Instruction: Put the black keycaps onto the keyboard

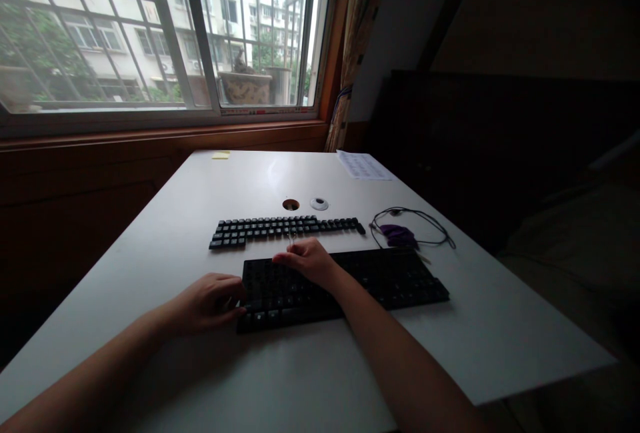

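Note:
A black keyboard (390, 279) lies on the white table, many of its key positions looking dark and bare, with a few keycaps along the near left edge. My left hand (213, 303) is closed at the keyboard's left end, thumb and fingers against its edge. Over the keyboard's upper left part, my right hand (310, 261) is closed around a wire keycap puller (292, 238), whose thin loops point up and away from me. Behind the keyboard, loose black keycaps (265, 225) are laid out in rows. The hand hides part of the nearest row.
A coiled black cable (440, 227) and a purple cloth-like item (399, 235) lie right of the keycaps. Farther back are a table hole (291, 205), a round white cover (319, 203), printed paper (364, 166) and yellow notes (221, 155). A barred window stands behind.

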### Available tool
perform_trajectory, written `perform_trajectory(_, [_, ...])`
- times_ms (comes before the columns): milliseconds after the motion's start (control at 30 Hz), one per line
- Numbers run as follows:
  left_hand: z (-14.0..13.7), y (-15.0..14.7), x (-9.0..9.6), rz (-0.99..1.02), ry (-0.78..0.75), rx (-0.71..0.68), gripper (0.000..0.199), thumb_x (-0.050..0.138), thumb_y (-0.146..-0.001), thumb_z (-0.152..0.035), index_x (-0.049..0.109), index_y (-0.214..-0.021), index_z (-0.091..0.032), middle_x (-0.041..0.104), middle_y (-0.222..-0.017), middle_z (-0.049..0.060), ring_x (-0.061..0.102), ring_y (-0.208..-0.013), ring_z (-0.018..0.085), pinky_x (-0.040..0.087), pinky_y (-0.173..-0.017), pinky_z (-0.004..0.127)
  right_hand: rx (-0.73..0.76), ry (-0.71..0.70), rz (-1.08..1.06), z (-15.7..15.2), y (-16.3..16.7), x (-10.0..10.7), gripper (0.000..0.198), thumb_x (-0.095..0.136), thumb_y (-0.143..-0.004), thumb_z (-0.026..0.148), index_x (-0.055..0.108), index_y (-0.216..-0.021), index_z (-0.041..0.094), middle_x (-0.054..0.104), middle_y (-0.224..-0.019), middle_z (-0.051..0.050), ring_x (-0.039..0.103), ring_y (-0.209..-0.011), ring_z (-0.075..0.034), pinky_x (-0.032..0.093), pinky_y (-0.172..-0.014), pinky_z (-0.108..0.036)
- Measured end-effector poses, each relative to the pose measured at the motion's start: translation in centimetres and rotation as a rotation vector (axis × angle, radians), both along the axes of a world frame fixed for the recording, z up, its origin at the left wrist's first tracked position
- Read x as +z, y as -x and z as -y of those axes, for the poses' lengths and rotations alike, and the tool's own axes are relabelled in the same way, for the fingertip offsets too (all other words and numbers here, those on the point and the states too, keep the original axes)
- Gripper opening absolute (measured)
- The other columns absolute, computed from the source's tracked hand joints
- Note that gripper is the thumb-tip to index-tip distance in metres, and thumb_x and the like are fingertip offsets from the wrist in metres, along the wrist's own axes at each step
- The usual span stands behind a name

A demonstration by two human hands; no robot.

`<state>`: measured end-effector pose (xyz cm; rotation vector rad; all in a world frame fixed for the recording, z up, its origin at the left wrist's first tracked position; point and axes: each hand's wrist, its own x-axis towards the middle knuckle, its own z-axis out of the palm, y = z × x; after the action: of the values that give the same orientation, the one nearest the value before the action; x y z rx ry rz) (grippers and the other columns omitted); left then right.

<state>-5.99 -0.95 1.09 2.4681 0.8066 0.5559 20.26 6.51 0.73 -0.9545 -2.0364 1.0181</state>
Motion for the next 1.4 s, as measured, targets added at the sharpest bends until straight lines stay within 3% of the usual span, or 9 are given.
perform_trajectory(333, [-0.1, 0.06, -0.18, -0.012, 0.019, -0.008, 0.01, 0.057, -0.089, -0.024, 0.051, -0.084, -0.018, 0.051, -0.07, -0.002, 0.047, -0.058, 0.011, 0.033, -0.053, 0.023, -0.071, 0.065, -0.041, -0.54, -0.06, -0.77, 0.056, 0.063, -0.077, 0.066, 0.048, -0.053, 0.018, 0.032, -0.052, 0.007, 0.028, -0.05, -0.008, 0.024, -0.049, -0.024])
perform_trajectory(800, [-0.07, -0.05, -0.06, 0.036, 0.019, -0.012, 0.009, 0.057, -0.089, -0.024, 0.053, -0.084, -0.018, 0.052, -0.069, -0.001, 0.047, -0.058, 0.011, 0.034, -0.053, 0.023, -0.106, -0.004, 0.005, -0.59, -0.11, -0.78, 0.06, 0.058, -0.081, 0.069, 0.042, -0.051, 0.019, 0.03, -0.051, 0.007, 0.028, -0.05, -0.008, 0.023, -0.049, -0.025])
perform_trajectory(1067, [0.01, 0.03, -0.2, 0.036, 0.035, -0.009, 0.009, 0.057, -0.089, -0.025, 0.054, -0.085, -0.018, 0.053, -0.07, -0.001, 0.048, -0.058, 0.011, 0.034, -0.052, 0.023, -0.173, 0.118, -0.101, -0.46, -0.06, -0.31, 0.06, 0.06, -0.077, 0.07, 0.041, -0.052, 0.019, 0.032, -0.051, 0.007, 0.028, -0.049, -0.008, 0.026, -0.048, -0.024])
perform_trajectory(1400, [-0.09, 0.02, -0.2, 0.049, 0.005, -0.006, 0.008, 0.058, -0.088, -0.025, 0.056, -0.085, -0.018, 0.054, -0.069, -0.001, 0.048, -0.056, 0.011, 0.034, -0.05, 0.022, -0.181, 0.149, -0.131, -0.55, -0.13, -0.34, 0.06, 0.06, -0.077, 0.072, 0.039, -0.053, 0.02, 0.032, -0.051, 0.007, 0.029, -0.047, -0.007, 0.026, -0.047, -0.024])
